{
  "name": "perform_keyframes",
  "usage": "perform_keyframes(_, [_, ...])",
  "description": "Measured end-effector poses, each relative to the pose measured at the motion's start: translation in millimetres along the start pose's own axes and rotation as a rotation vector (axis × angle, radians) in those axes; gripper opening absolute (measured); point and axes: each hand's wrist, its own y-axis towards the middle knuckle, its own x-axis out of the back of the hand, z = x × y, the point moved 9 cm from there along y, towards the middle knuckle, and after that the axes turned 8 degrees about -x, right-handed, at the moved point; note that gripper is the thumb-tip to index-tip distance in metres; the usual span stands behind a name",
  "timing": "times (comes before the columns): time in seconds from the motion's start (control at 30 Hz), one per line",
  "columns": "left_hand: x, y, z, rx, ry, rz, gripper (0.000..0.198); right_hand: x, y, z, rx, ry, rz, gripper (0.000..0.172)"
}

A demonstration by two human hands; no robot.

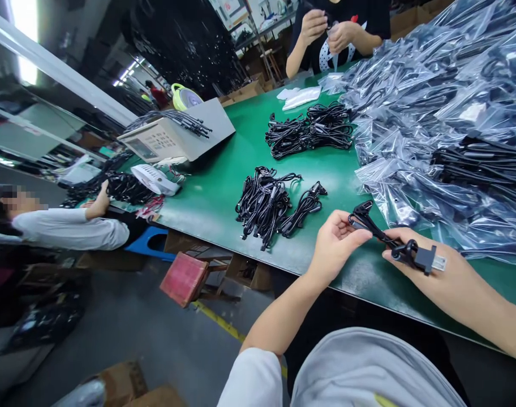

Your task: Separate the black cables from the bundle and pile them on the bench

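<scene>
My left hand [336, 240] and my right hand [404, 251] together hold one coiled black power cord [374, 226] over the near edge of the green table [224, 198]. The left fingers pinch the connector end of the bundle. The right hand grips the other end, where the two-pin plug [430, 261] sticks out past the wrist. Just left of my hands lie a small coiled cord [302, 208] and a bigger heap of black cords [260, 204].
A large pile of bagged cords [444, 113] covers the table's right side. More cord bundles [311, 131] lie farther back. A beige tester box [177, 135] stands at the left. One person works at the far end, another sits at the left edge. A red stool [185, 278] stands below.
</scene>
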Motion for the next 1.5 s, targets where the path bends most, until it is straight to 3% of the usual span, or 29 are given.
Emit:
perform_keyframes(0.27, [-4.5,-1.5,3.3,0.022,-0.075,-0.001,0.028,3.1,-1.0,-7.4,0.000,-0.015,-0.055,0.026])
perform_keyframes(0.5, [-11.6,-4.1,8.1,0.125,-0.172,0.066,0.041,3.2,-1.4,-3.4,0.058,-0.077,-0.078,0.028])
perform_keyframes(0.63, [-9.6,-3.2,-3.0,0.020,-0.102,0.081,0.053,-4.3,-7.8,2.4,0.200,-0.168,-0.074,0.032])
perform_keyframes(0.8, [-8.7,-1.0,-10.9,-0.055,-0.008,0.092,0.043,-7.5,-13.6,3.3,0.257,-0.229,-0.091,0.035])
perform_keyframes(1.0, [-6.8,-0.3,-8.8,-0.046,0.045,0.087,0.045,-9.5,-11.2,2.8,0.171,-0.167,-0.034,0.033])
perform_keyframes(1.13, [-3.4,0.2,-5.7,-0.032,0.057,0.067,0.046,-8.7,-5.0,-7.2,-0.017,-0.004,0.027,0.038])
perform_keyframes(1.23, [-6.5,0.2,-0.2,0.018,0.055,0.115,0.045,-19.2,-2.1,-16.4,-0.214,0.246,0.205,0.047])
perform_keyframes(1.33, [-18.3,-3.3,10.9,0.133,0.058,0.244,0.044,-35.8,-4.6,-11.4,-0.332,0.450,0.429,0.045])
perform_keyframes(1.4, [-22.7,-4.8,13.4,0.134,0.051,0.274,0.047,-33.6,-0.9,-6.8,-0.360,0.537,0.407,0.039])
perform_keyframes(1.5, [-21.6,-9.6,14.4,0.076,0.033,0.227,0.052,-13.7,10.5,-6.7,-0.376,0.752,0.191,0.031])
